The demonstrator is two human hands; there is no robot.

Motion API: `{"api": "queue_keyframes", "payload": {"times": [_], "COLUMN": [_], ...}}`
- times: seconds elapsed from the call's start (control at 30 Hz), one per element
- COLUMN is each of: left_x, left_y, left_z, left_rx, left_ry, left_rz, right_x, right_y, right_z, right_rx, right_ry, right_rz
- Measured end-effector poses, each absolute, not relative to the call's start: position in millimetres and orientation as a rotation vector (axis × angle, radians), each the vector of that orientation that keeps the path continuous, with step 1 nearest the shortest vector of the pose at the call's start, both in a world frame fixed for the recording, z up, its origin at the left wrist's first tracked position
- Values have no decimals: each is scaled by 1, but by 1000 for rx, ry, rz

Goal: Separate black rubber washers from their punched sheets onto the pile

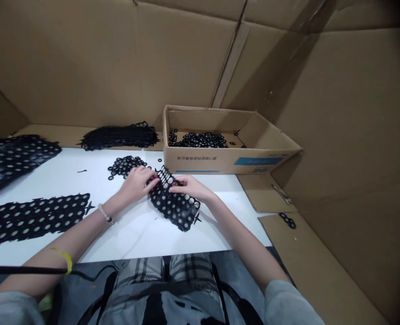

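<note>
A black sheet with rows of round holes lies on the white table in front of me, its far part bent upward. My left hand has its fingers closed at the left edge of the raised part. On the opposite side, my right hand pinches the same sheet with thumb and fingers. Just beyond my left hand is a pile of small black rings. Whether a loose ring is between my fingertips is too small to make out.
An open cardboard box holding many black rings stands at the back right. Another holed sheet lies left, with a heap of sheets behind it. A dark stack sits at the back. Tweezers rest on cardboard at right.
</note>
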State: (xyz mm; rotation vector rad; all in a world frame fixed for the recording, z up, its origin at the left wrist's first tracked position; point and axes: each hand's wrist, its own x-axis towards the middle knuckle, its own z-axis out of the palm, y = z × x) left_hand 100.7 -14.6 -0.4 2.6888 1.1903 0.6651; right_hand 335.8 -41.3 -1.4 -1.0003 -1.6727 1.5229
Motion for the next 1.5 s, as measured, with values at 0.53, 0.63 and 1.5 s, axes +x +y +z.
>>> {"api": "queue_keyframes", "payload": {"times": [0.53,0.63,1.5], "left_x": [65,77,110], "left_y": [14,11,-22], "left_z": [-23,-19,-13], "left_rx": [2533,2668,2775], "left_ry": [2093,1717,672], "left_rz": [586,626,424], "right_x": [363,361,361], "right_y": [-37,-37,-39], "right_z": [9,9,12], "right_rx": [-821,-846,-857], "right_ry": [-1106,-1118,-1096], "right_rz": [1493,1489,1485]}}
